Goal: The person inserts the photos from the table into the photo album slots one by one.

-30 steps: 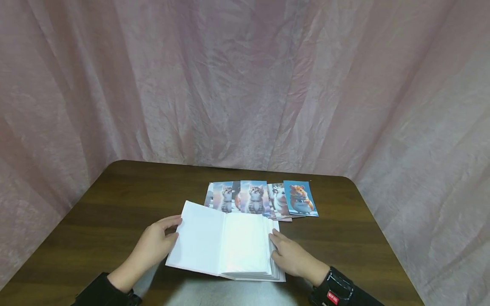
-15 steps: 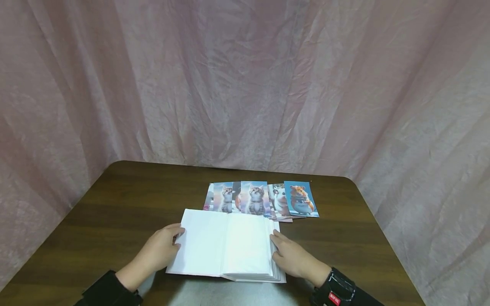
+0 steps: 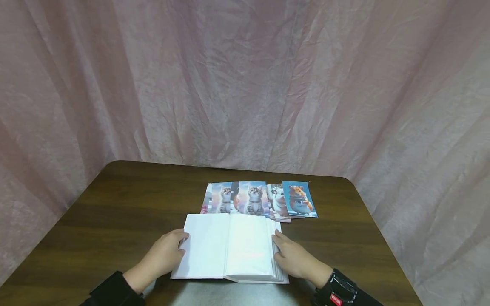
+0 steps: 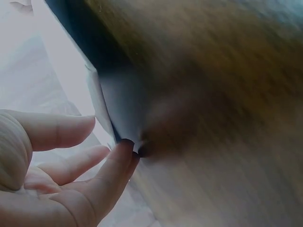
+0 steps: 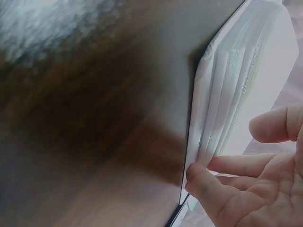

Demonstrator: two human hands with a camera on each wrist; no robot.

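A white photo album [image 3: 204, 248] lies open at the front of the table, with its bare inner cover on the left and glossy clear sleeves [image 3: 249, 244] on the right. My left hand [image 3: 164, 253] is at the cover's outer edge; in the left wrist view its fingertips touch that edge [image 4: 102, 101], with the thumb close by. On the other side, my right hand [image 3: 292, 255] rests against the page edges. The right wrist view shows its fingers touching the side of the stacked pages [image 5: 232, 90], the thumb standing apart above them.
Just behind the album lie overlapping picture cards, among them a kitten card [image 3: 254, 197] and a blue hamster card [image 3: 300, 199]. The brown wooden table [image 3: 145, 191] has rounded far corners. A pink curtain [image 3: 237, 85] hangs behind it.
The left cover, tilted up a second ago, has come down level, with my left hand moving down and slightly right along with it. My right hand has hardly moved.
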